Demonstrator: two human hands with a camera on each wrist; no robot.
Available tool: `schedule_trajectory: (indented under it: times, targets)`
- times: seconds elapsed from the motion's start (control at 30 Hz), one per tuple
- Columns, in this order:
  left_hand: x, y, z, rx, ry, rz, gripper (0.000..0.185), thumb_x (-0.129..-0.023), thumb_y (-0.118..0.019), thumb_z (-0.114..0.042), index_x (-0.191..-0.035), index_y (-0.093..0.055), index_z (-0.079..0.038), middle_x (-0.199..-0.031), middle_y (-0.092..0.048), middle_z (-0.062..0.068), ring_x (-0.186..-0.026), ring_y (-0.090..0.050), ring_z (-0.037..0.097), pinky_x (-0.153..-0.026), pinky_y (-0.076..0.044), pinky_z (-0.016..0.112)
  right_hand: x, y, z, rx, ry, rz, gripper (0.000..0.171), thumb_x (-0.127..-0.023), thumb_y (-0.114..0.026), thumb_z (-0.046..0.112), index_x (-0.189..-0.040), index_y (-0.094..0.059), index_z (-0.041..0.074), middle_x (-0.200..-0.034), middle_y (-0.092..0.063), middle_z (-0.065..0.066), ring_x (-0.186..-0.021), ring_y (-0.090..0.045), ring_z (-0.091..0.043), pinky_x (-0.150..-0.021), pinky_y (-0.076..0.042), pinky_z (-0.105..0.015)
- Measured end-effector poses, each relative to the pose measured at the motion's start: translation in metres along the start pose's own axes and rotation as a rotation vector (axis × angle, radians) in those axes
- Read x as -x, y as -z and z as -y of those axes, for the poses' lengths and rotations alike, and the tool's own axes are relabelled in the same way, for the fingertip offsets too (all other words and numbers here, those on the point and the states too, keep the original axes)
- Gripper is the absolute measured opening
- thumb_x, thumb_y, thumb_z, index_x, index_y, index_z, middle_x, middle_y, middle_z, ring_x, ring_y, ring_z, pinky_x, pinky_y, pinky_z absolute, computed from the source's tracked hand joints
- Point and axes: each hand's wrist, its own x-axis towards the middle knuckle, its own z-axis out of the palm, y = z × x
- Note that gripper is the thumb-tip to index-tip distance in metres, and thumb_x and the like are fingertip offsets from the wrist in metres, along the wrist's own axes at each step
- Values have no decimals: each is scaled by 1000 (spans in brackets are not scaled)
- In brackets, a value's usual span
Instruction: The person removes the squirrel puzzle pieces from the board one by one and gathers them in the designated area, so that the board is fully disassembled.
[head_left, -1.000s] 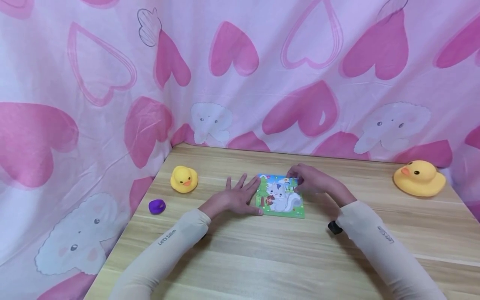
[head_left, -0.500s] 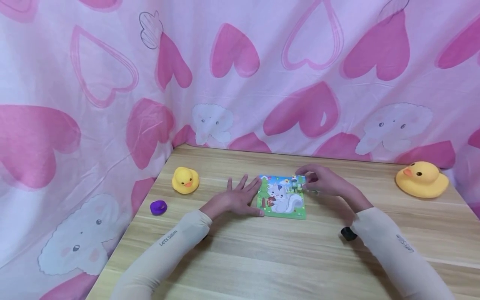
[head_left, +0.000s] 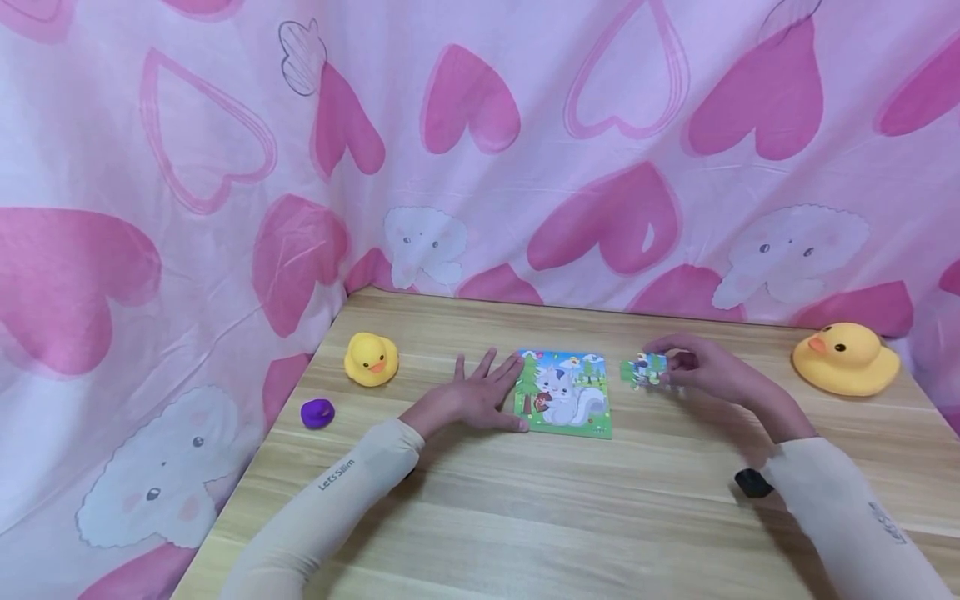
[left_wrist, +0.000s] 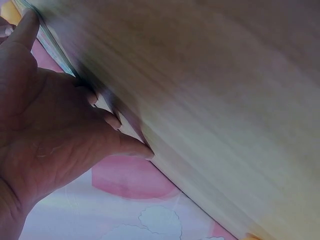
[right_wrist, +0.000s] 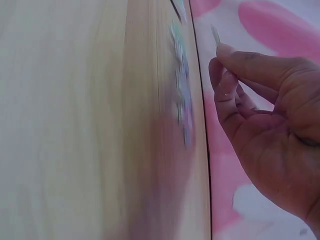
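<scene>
In the head view a square puzzle picture of a grey-white squirrel [head_left: 562,400] lies flat on the wooden table. My left hand [head_left: 483,400] rests with fingers spread at its left edge, thumb at the lower left corner. Just right of the picture are several loose jigsaw pieces [head_left: 635,371] printed in green, blue and white. Over their right end hovers my right hand [head_left: 708,367]. The right wrist view has its thumb and fingers pinching a thin jigsaw piece [right_wrist: 215,35], seen edge-on, with the other pieces low on the table beside it.
Far left on the table [head_left: 480,517] stand a small yellow rubber duck [head_left: 371,360] and a smaller purple duck [head_left: 317,413]. A larger yellow duck [head_left: 845,358] sits at the back right. Pink heart-patterned cloth [head_left: 480,183] hangs along the back and left edges.
My right hand has moved right, from the picture's upper right corner to beyond its right edge, uncovering that corner and the pieces beside it. The left hand has stayed in place.
</scene>
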Motion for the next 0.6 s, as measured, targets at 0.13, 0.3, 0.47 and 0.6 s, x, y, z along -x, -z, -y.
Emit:
schedule_trajectory:
  times: [0.13, 0.3, 0.47, 0.6]
  targets:
    - [0, 0, 0, 1, -10, 1, 112, -94, -58, -76, -172, 3, -22, -181, 10, -5, -167, 16, 35, -123, 12, 79, 15, 9, -20, -12, 8, -26, 50, -96, -74, 3, -144, -63, 10, -136, -66, -15, -99, -61, -13, -81, -58, -20]
    - [1, 1, 0, 6, -12, -1, 112, -95, -58, -76, -172, 3, -21, -181, 10, -5, -166, 16, 35, -123, 12, 79, 33, 19, -39, -6, -40, -39, 51, -97, -72, 2, -146, -60, 9, -137, -63, -17, -99, -61, -7, -80, -58, -21]
    - [2, 1, 0, 13, -13, -5, 112, -95, -58, -75, -172, 3, -21, -181, 9, -5, -167, 15, 36, -123, 12, 79, 44, 26, -52, 16, -105, -28, 53, -98, -73, 8, -148, -58, 12, -143, -59, -17, -103, -61, -9, -82, -57, -20]
    - [2, 0, -1, 19, -8, -4, 112, -95, -58, -75, -172, 3, -21, -181, 9, -5, -167, 15, 36, -123, 12, 79, 49, 30, -58, 23, -136, -8, 51, -99, -71, 9, -149, -58, 15, -136, -59, -14, -102, -58, -13, -80, -56, -22]
